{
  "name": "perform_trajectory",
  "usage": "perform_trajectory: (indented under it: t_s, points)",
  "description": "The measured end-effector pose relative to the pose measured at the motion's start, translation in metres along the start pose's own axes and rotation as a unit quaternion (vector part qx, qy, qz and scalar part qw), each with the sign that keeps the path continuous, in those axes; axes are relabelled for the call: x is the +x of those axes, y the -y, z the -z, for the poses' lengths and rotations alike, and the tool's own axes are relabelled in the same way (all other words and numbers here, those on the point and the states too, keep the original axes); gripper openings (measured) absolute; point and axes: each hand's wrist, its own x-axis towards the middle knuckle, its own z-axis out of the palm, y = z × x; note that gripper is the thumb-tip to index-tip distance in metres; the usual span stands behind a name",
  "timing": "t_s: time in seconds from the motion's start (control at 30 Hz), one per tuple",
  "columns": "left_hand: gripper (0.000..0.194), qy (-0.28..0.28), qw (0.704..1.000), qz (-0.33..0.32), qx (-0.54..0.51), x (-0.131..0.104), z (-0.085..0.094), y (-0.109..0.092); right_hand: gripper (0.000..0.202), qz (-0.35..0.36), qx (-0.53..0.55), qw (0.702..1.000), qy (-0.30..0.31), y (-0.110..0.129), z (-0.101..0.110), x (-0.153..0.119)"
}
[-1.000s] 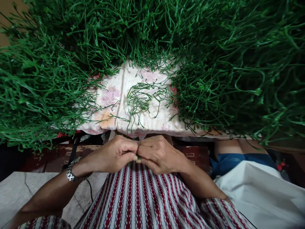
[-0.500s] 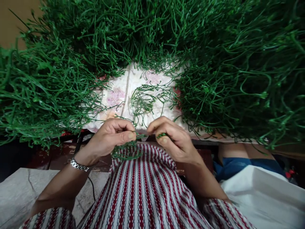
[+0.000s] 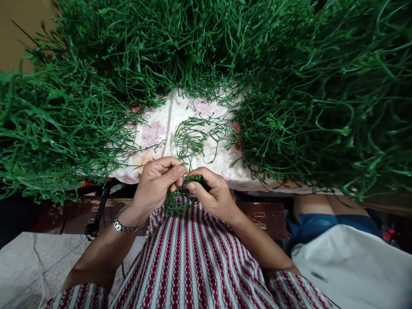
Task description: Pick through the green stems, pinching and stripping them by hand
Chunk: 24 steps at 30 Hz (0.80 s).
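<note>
Close together in front of my striped apron are my left hand and my right hand, fingertips almost meeting. A small bunch of thin green plastic-looking stems hangs below my left hand, whose thumb and fingers are closed on it. Green stems also show between the thumb and curled fingers of my right hand. Exactly where the fingertips pinch is too small to make out. Just beyond them, a loose tangle of stems lies on the flowered cloth.
Big heaps of green stems stand at the left, the back and the right of the cloth. At lower right are another person's legs in blue shorts and a white sheet-like object.
My right hand has moved left and down, closing the gap to my left hand. My left wrist has shifted right, and the held stems now sit between both hands.
</note>
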Motion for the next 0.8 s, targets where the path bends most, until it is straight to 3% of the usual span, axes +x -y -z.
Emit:
perform_trajectory:
  t_s: [0.1,0.27,0.63,0.8]
  points:
    - [0.018,-0.012,1.000,-0.004,-0.029,0.000,-0.001,0.001,0.008,-0.002,-0.011,1.000,-0.013,-0.002,0.000,-0.002]
    - [0.012,0.029,0.998,-0.016,-0.050,-0.003,0.004,0.005,0.009,-0.011,0.004,1.000,-0.026,-0.003,0.000,-0.003]
    - [0.006,0.056,0.994,-0.067,0.063,-0.009,0.008,0.018,0.013,-0.069,0.055,0.995,-0.035,-0.002,-0.002,-0.005]
    - [0.008,0.055,0.994,-0.082,0.044,-0.008,0.009,0.018,0.014,-0.102,0.132,0.986,-0.031,-0.003,-0.003,-0.005]
